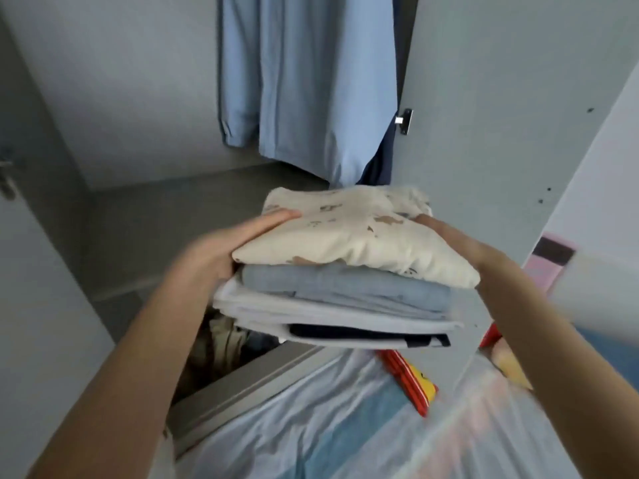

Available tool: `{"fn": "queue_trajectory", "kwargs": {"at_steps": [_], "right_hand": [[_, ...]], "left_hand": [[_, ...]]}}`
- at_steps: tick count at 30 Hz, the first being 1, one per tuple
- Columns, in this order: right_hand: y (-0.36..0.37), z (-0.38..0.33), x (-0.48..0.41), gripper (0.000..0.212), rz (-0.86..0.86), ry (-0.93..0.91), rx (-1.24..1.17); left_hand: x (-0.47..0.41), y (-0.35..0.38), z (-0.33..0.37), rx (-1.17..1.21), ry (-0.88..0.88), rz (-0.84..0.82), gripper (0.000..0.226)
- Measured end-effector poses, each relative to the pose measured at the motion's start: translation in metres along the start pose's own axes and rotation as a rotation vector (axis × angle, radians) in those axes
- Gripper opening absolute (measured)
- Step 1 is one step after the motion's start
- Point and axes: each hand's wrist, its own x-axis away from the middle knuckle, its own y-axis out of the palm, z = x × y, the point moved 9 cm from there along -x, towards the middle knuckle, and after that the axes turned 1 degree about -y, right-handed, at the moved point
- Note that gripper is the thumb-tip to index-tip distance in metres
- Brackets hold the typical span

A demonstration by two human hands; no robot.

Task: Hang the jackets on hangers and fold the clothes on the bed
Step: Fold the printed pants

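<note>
A person's left hand (221,250) and right hand (460,242) grip a stack of folded clothes (345,271) from either side, thumbs on the cream printed top piece, with pale blue, white and navy layers beneath. The stack is held in the air before an open grey wardrobe (155,219), where a light blue hanging garment (304,81) shows.

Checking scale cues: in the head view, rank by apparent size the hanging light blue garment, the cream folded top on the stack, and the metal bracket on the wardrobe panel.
1. hanging light blue garment, cropped at the top edge.
2. cream folded top, nearer the camera.
3. metal bracket, clearly smallest.
</note>
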Motion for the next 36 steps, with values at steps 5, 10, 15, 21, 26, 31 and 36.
{"fn": "queue_trajectory", "kwargs": {"at_steps": [5,10,15,21,26,31,36], "right_hand": [[-0.031,-0.170,-0.045,0.035,0.007,-0.292,-0.376],[0.005,-0.289,-0.136,0.020,-0.189,-0.497,-0.657],[0.122,-0.263,-0.232,0.036,-0.303,-0.297,-0.462],[0.240,-0.174,-0.254,0.089,-0.098,-0.139,0.167],[0.265,-0.184,-0.250,0.066,-0.134,-0.417,0.324],[0.282,-0.200,-0.254,0.054,-0.170,-0.783,0.290],[0.281,-0.166,-0.263,0.075,-0.089,-0.628,-0.219]], "left_hand": [[0.035,-0.095,0.137,0.012,0.298,0.297,0.029],[0.021,-0.186,0.196,0.076,0.506,0.441,0.050],[-0.049,-0.265,0.093,0.193,0.280,0.615,0.030],[-0.078,-0.295,-0.031,-0.162,-0.168,1.087,0.071],[-0.116,-0.248,0.066,-1.127,0.258,0.838,0.076],[-0.159,-0.228,0.013,-1.309,0.118,0.532,0.078],[-0.168,-0.270,-0.008,-1.563,0.125,0.687,0.127]]}}
